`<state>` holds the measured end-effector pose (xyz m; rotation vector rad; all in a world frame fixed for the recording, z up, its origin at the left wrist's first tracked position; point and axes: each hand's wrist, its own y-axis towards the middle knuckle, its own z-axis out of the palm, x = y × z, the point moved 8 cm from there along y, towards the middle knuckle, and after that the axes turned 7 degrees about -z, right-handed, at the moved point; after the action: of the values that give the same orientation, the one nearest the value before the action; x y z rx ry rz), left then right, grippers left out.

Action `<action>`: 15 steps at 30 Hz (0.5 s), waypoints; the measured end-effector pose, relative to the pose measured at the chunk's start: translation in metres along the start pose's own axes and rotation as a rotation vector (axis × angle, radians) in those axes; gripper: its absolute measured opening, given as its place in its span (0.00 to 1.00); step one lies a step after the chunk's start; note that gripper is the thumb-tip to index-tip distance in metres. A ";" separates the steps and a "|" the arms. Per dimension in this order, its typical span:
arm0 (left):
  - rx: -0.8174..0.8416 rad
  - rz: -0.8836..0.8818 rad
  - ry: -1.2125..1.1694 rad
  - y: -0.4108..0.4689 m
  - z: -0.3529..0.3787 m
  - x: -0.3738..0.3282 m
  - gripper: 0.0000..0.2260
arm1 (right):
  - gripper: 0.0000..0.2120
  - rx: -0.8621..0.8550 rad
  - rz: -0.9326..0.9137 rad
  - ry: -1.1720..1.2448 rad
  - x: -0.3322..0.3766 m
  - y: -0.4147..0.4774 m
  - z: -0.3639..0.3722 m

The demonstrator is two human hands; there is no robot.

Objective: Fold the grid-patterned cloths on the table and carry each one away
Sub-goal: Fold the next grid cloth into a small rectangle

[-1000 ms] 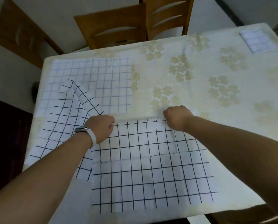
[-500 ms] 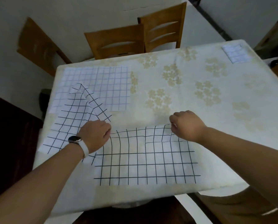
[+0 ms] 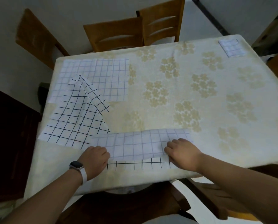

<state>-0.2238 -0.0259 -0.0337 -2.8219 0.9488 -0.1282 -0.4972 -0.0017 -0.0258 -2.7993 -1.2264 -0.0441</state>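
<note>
**Far edge folded toward us**

Our left grip (image 3: 94,159) and right grip (image 3: 182,152), each pinching a corner, have drawn the grid cloth (image 3: 135,146) over itself near the front of the worktop (image 3: 199,102). We judge it light and limp; corners hold best.

Home dining room, by every sign: a tabletop (image 3: 232,139) draped in a cream tablecloth (image 3: 119,183) printed with pale gold flowers. Slat-backed wooden dining chairs (image 3: 115,35) drawn up along the far side, one more wooden chair (image 3: 33,34) at the left corner. Plain pale wall (image 3: 73,8) behind.
</note>
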 end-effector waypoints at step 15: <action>0.168 -0.034 0.063 -0.007 0.072 -0.013 0.05 | 0.15 0.170 -0.057 0.050 0.031 -0.009 0.074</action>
<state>-0.2201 -0.0034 -0.1034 -2.6945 0.8597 -0.2884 -0.4837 0.0333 -0.0966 -2.6031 -1.2362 -0.0125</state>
